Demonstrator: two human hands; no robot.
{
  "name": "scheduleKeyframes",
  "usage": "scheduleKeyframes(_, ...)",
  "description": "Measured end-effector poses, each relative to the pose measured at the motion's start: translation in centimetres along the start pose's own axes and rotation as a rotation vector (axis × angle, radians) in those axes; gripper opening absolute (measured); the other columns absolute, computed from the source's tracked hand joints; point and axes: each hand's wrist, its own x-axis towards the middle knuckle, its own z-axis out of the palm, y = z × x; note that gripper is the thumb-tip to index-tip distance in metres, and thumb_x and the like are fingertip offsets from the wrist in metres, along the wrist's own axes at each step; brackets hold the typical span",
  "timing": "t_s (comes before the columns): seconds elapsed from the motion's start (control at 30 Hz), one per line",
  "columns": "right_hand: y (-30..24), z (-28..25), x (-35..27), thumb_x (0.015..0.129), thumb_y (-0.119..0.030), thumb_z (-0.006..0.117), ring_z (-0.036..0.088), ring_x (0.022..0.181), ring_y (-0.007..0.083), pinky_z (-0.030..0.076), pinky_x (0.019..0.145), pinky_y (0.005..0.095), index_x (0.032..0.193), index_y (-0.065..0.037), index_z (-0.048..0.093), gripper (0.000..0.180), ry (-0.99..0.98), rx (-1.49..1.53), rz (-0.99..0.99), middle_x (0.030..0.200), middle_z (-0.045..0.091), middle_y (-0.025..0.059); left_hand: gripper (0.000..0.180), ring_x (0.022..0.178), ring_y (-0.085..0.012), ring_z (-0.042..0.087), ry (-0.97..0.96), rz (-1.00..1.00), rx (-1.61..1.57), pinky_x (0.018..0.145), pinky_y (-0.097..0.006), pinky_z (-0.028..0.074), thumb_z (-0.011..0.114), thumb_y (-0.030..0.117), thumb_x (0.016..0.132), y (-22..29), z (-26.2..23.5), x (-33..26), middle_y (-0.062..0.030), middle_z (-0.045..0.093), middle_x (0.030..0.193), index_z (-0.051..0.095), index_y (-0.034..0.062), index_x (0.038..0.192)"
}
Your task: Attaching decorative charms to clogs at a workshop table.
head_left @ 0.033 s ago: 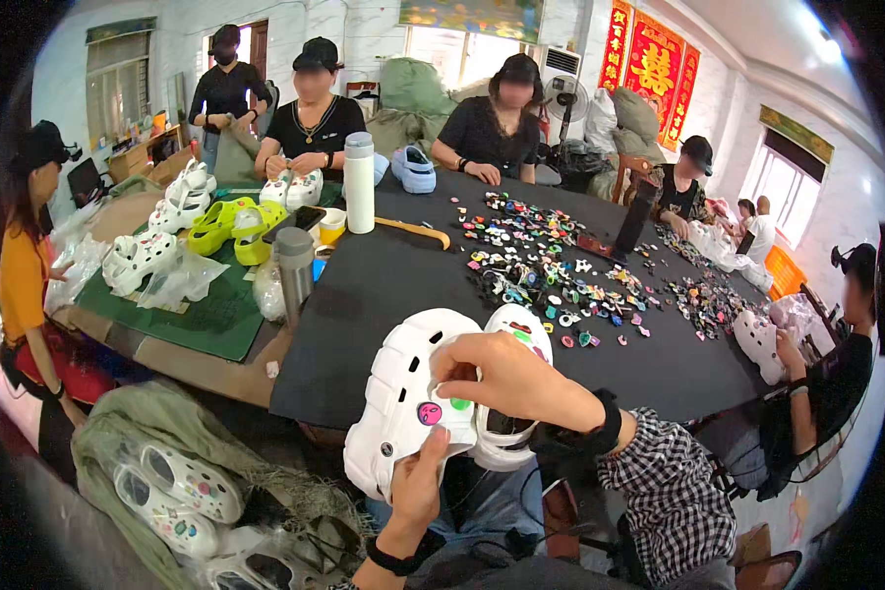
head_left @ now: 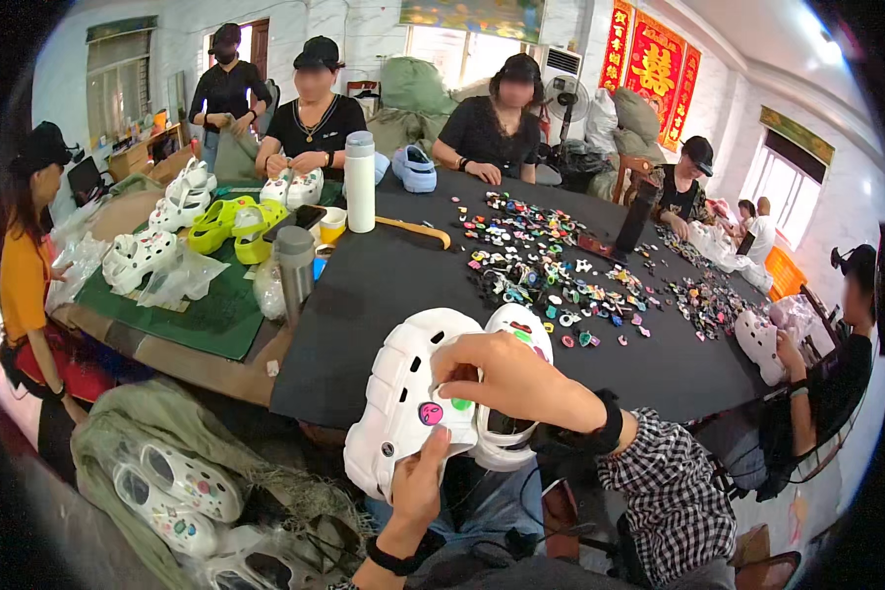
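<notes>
White bottle (head_left: 360, 187), grey tumbler (head_left: 294, 273) near a green mat (head_left: 202, 323), standing fan (head_left: 566, 99), red wall banner (head_left: 653, 71), orange crate (head_left: 785, 272)

White marble-patterned walls (head_left: 374, 44) around me, red gold-lettered paper banners (head_left: 654, 79) back right. Bright rectangular back window (head_left: 454, 54); another bright window (head_left: 772, 179) on the right. Pale wooden desk (head_left: 131, 157) far left, wide black-topped table (head_left: 364, 270) mid-room, round-headed standing fan (head_left: 566, 98) behind. Pale grey floor (head_left: 806, 506) lower right; white ceiling lamp (head_left: 828, 49) glaring up top.

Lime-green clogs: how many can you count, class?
2: the left lime-green clog and, nearer the grey flask, the right lime-green clog, both on the green mat. Others may be hidden.
</notes>
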Motion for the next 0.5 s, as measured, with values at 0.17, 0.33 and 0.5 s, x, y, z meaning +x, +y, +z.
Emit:
scheduleKeyframes(0.17, -0.9, -0.1, -0.4, 0.08, -0.018, 0.068, 0.064, 0.074, 0.0303, 0.051, 0.065, 0.0392, 0.083, -0.006, 0.064, 0.013, -0.014, -0.158, 0.035, 0.079, 0.065, 0.0116, 0.032, 0.105, -0.0123, 0.054, 0.013, 0.047, 0.028, 0.095, -0.028, 0.042, 0.058, 0.014, 0.095, -1.1, -0.1, 0.0, -0.0063, 0.059, 0.119, 0.057, -0.0053, 0.12)
scheduleKeyframes(0.33, -0.7, 0.4, -0.4, 0.081, -0.02, 0.067, 0.064, 0.076, 0.0299, 0.049, 0.066, 0.0387, 0.085, -0.006, 0.064, 0.015, 0.003, -0.317, -0.004, 0.081, 0.065, 0.01, 0.032, 0.108, -0.0126, 0.054, 0.049, 0.025, 0.055, 0.096, -0.028, 0.041, 0.058, 0.014, 0.095, -1.0, 0.1, 0.0, -0.0064, 0.059, 0.119, 0.057, -0.0048, 0.121)
scheduleKeyframes(0.5, -0.6, -0.2, 0.0, 0.081, -0.02, 0.067, 0.063, 0.077, 0.0282, 0.048, 0.066, 0.0367, 0.086, -0.006, 0.062, 0.016, -0.07, -0.317, -0.067, 0.082, 0.063, 0.009, 0.032, 0.107, -0.0136, 0.054, 0.004, 0.13, 0.081, 0.095, -0.028, 0.042, 0.056, 0.015, 0.096, -1.9, -0.1, 0.1, -0.0063, 0.059, 0.12, 0.056, -0.0053, 0.121)
